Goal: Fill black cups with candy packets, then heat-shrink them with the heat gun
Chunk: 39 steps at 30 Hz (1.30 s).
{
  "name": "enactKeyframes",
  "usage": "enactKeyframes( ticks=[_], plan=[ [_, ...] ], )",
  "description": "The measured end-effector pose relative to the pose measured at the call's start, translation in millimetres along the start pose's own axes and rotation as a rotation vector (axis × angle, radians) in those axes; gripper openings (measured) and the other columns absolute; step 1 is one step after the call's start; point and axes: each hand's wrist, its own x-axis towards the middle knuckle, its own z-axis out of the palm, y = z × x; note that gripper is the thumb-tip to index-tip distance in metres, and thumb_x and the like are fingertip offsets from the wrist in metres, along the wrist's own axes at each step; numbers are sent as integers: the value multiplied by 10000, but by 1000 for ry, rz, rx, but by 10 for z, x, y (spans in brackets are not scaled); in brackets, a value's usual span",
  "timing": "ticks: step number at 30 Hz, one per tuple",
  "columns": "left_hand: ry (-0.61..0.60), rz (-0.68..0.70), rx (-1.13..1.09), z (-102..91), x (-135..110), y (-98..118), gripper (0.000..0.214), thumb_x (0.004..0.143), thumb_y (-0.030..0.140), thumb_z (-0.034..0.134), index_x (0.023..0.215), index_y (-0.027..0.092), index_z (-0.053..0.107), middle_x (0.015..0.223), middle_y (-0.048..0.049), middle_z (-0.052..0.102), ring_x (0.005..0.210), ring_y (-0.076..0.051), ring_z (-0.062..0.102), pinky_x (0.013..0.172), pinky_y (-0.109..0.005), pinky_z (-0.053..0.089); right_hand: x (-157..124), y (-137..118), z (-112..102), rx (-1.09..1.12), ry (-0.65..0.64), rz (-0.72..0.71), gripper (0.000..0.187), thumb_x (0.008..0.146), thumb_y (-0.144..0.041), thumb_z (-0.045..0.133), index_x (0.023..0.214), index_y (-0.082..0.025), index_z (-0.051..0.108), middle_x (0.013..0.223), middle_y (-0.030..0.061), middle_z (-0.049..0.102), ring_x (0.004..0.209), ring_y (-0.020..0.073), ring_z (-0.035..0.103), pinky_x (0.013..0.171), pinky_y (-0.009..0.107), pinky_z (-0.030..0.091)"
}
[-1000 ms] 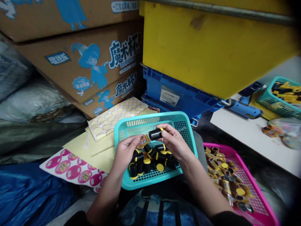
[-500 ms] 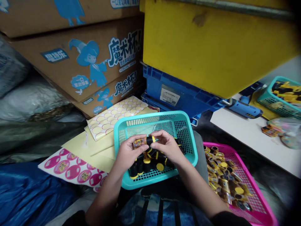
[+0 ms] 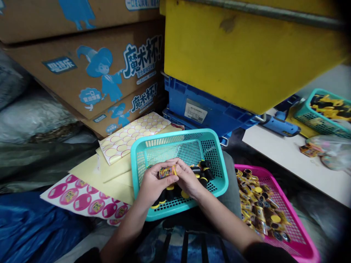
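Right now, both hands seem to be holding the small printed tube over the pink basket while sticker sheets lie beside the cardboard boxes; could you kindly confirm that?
Not quite: the head view shows the left hand and right hand holding the small printed tube over the turquoise basket, not the pink basket. The rest stands.

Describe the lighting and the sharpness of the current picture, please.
Head view: dim overall, blackening at the right edge; large lettering on the cartons reads clearly, while fine print on the held tube and the white label is too soft to read.
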Motion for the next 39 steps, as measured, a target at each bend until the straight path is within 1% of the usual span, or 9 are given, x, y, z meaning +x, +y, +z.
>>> enactKeyframes(
  ticks=[7, 10, 13, 16, 19, 23, 27, 32, 39],
  plan=[
    [-83, -58, -82, 62, -5, 9, 625, 620, 285, 820, 1183, 223, 556, 901, -47, 704, 797, -183, 679, 713, -279, 547, -192, -281, -100, -741, -60, -478, 413, 847, -376, 616, 1233, -281, 503, 1211, 68, 556, 1131, 219, 517, 967, 390, 419],
    [-186, -40, -24, 49, 30, 55, 734, 645, 340, 799, 1284, 214, 459, 1050, -109, 681, 869, -203, 668, 739, -301, 545, -516, -545, -378, -1057, 189, -598, 286, 837, -327, 627, 1109, -262, 564, 1008, 52, 622, 953, 199, 579, 856, 354, 466],
    [-37, -7, 19, -53, 101, 87, 557, 776, 435, 664, 1251, 204, 485, 1138, -121, 651, 884, -182, 650, 739, -296, 538, -1063, -783, -996, -1426, 749, -376, 321, 830, -421, 576, 1067, -205, 577, 1010, 113, 614, 906, 253, 584, 797, 402, 471],
    [116, 12, 62, -130, 167, 98, 417, 821, 447, 599, 1145, 188, 558, 1043, -93, 680, 824, -161, 640, 695, -270, 525, -1490, -870, -1562, -1784, 820, 186, 451, 767, -546, 560, 976, -153, 637, 868, 164, 627, 839, 337, 588, 768, 498, 456],
    [78, 10, 97, -106, 195, 99, 393, 791, 429, 635, 1095, 185, 583, 982, -82, 694, 785, -161, 644, 664, -266, 520, -1397, -771, -1552, -1827, 725, 215, 436, 798, -501, 556, 1044, -150, 637, 1018, 182, 637, 964, 355, 573, 842, 516, 434],
    [54, 18, 105, -51, 202, 92, 381, 771, 419, 655, 1064, 182, 597, 961, -76, 703, 768, -154, 646, 652, -259, 512, -594, -437, -786, -1483, 228, -138, 238, 910, -384, 504, 979, -201, 640, 977, 80, 661, 966, 218, 582, 889, 363, 444],
    [116, 33, 89, -91, 195, 73, 369, 764, 416, 664, 1042, 177, 620, 945, -73, 705, 752, -147, 639, 642, -246, 501, 127, -72, -259, -1554, -11, 20, 389, 808, -440, 652, 1097, -186, 595, 1071, 120, 617, 1027, 281, 537, 871, 418, 432],
    [153, 22, 68, -145, 168, 41, 351, 763, 413, 668, 1016, 172, 632, 924, -63, 709, 730, -134, 630, 639, -234, 489, 319, -108, -363, -1638, 44, -6, 466, 830, -348, 635, 1240, -159, 516, 1186, 149, 528, 1095, 291, 461, 910, 436, 408],
    [149, 25, 95, -126, 218, 22, 314, 768, 396, 658, 987, 172, 642, 926, -66, 709, 726, -132, 626, 640, -240, 494, 24, -131, -417, -1544, -365, -24, 171, 803, -299, 676, 968, -267, 712, 1377, 79, 398, 1233, 353, 313, 974, 547, 314]
  ],
)
